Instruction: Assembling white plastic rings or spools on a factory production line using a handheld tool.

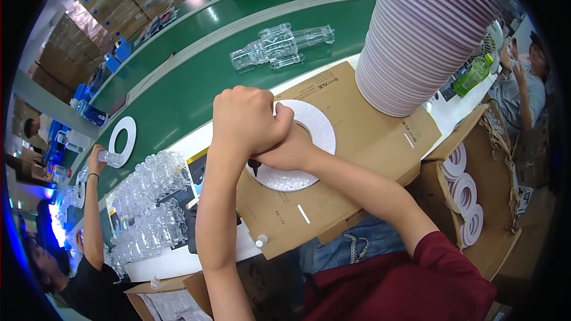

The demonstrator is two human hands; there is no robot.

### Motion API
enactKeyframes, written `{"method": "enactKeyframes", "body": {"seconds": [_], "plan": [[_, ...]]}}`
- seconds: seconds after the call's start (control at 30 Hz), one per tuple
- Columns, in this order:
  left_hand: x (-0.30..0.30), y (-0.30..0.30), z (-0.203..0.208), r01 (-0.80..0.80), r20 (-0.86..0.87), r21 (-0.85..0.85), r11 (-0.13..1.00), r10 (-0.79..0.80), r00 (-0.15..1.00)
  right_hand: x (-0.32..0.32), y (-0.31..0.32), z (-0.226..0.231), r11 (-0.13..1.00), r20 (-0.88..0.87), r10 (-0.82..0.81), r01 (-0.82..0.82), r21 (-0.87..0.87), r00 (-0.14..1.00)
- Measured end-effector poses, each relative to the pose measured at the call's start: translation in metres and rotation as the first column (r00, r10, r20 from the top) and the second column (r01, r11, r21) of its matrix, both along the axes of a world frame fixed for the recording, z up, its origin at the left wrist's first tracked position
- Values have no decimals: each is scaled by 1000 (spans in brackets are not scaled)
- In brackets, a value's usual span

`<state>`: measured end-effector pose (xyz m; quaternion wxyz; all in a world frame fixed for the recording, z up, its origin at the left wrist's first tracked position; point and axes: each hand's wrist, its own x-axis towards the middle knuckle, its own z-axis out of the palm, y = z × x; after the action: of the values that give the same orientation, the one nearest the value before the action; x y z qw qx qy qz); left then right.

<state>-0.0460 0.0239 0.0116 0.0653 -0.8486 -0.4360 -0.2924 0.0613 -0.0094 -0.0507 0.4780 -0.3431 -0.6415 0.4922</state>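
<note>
My left hand (245,120) is closed in a fist above a white speckled ring (321,137), which lies flat on a brown cardboard sheet (333,202). My right hand (290,150) crosses in from the right, curled and partly covered by the left. The two hands press together over the ring's left half. A small dark tip (254,166) pokes out below them; what it belongs to is hidden. Beyond the hands, a clear plastic assembly of joined tubes (279,46) lies on the green conveyor belt (202,71).
A tall stack of white rings (425,30) rises at right. An open carton (499,202) beside it holds more rings. Rows of clear plastic parts (148,208) stand at left, near a co-worker's arm (92,214). A small white cap (262,240) lies on the cardboard's near edge.
</note>
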Motion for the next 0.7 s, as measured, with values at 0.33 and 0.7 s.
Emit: {"method": "enactKeyframes", "body": {"seconds": [0.33,0.7], "plan": [[1,1,-4,-37,-31,-21,999,37,999,3,-3,3,1000,-5,2,-2,-16,1000],[-2,1,13,16,31,-76,997,-14,999,-1,-1,17,997,-10,-77,77,-19,997]]}}
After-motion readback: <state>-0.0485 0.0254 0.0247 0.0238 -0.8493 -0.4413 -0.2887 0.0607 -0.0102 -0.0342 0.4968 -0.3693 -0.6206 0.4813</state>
